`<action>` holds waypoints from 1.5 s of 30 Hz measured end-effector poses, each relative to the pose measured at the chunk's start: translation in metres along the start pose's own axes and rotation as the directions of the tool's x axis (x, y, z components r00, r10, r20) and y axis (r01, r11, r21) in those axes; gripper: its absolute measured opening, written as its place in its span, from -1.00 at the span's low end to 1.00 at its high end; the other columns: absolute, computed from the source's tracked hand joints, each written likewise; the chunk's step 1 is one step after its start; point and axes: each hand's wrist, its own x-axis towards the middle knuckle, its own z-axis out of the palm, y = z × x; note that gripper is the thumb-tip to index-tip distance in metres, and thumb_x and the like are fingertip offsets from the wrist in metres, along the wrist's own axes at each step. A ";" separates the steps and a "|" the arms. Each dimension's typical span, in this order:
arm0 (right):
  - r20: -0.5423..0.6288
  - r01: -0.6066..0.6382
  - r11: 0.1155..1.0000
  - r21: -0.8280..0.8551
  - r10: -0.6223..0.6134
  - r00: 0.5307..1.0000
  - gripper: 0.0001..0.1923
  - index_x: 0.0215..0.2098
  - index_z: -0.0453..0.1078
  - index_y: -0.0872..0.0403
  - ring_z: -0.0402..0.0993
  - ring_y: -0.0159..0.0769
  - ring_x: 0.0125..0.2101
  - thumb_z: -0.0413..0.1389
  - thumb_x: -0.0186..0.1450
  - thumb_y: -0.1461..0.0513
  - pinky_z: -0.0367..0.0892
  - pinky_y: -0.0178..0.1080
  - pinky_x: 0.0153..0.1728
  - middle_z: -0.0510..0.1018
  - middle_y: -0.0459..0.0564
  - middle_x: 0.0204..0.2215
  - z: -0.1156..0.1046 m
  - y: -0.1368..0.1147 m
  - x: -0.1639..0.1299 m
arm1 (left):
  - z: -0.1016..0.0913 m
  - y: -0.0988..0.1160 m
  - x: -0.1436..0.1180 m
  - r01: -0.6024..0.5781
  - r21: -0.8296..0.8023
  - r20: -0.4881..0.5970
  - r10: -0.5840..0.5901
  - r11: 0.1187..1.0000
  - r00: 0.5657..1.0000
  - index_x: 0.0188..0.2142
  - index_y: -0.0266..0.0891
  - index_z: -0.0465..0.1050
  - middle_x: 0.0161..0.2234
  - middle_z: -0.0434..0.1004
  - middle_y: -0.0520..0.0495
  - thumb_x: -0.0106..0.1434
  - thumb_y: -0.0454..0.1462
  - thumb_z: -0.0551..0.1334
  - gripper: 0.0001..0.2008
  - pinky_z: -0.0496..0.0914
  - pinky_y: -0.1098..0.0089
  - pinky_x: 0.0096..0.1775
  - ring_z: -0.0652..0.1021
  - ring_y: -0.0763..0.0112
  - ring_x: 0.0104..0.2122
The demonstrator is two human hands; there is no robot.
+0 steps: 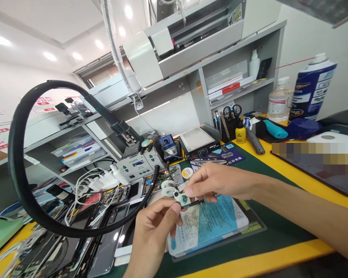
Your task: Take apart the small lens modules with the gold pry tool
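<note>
My left hand point(158, 222) is closed, with thumb and fingers pinching the lower left edge of a small phone camera module point(182, 197). The module is pale, with a dark round lens and a larger greenish round one. From the other side, the fingers of my right hand point(207, 182) are closed on its upper right part. A thin dark strip point(198, 203) sticks out beneath the right fingers; whether it belongs to the module I cannot tell. Both hands hover over a blue and white flat pad point(211, 226) on a dark perforated mat. My fingers partly hide the module.
A black flexible hose point(13, 154) loops at the left, its end near my hands. Phones and phone parts point(104, 247) lie in stacks at left. Behind are a rework station point(139, 164), a tray of small parts point(174, 175) and a hot plate point(198, 141). A spray can point(310, 90) stands right.
</note>
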 end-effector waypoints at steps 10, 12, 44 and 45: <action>0.002 -0.132 0.965 0.226 0.135 0.991 -0.65 -0.46 0.54 0.22 0.27 -0.48 -0.55 0.40 0.10 0.06 0.09 -0.41 -0.64 0.50 -0.05 -0.50 0.000 0.003 0.003 | 0.003 -0.002 0.000 -0.121 -0.045 -0.061 0.118 0.992 0.991 0.00 -0.19 0.52 -0.26 0.58 -0.11 0.24 -0.09 0.39 -0.62 0.35 0.50 -0.56 0.46 0.47 -0.50; 0.012 -0.145 0.950 0.276 0.148 0.989 -0.66 -0.46 0.54 0.22 0.27 -0.50 -0.57 0.42 0.07 0.09 0.09 -0.42 -0.66 0.50 -0.05 -0.51 0.001 0.003 0.004 | 0.002 -0.004 0.000 -0.168 -0.031 -0.062 0.166 0.985 0.984 0.00 -0.18 0.53 -0.24 0.58 -0.11 0.25 -0.11 0.38 -0.64 0.37 0.50 -0.55 0.47 0.48 -0.49; 0.060 -0.109 0.926 0.363 0.094 0.994 -0.74 -0.26 0.59 0.23 0.26 -0.54 -0.59 0.35 0.21 0.16 0.13 -0.47 -0.67 0.44 -0.09 -0.52 0.000 0.002 0.000 | 0.001 -0.009 -0.003 -0.292 -0.075 -0.308 0.257 0.953 0.916 -0.05 -0.07 0.61 -0.44 0.58 0.02 0.20 -0.21 0.45 -0.70 0.40 0.58 -0.63 0.51 0.51 -0.57; 0.063 -0.107 0.926 0.361 0.090 0.994 -0.74 -0.26 0.60 0.23 0.26 -0.53 -0.60 0.33 0.22 0.16 0.14 -0.47 -0.66 0.43 -0.10 -0.55 0.000 0.001 0.000 | 0.002 -0.009 -0.003 -0.313 -0.040 -0.318 0.285 0.949 0.904 -0.05 -0.05 0.61 -0.44 0.57 0.04 0.21 -0.22 0.44 -0.70 0.40 0.58 -0.63 0.51 0.51 -0.57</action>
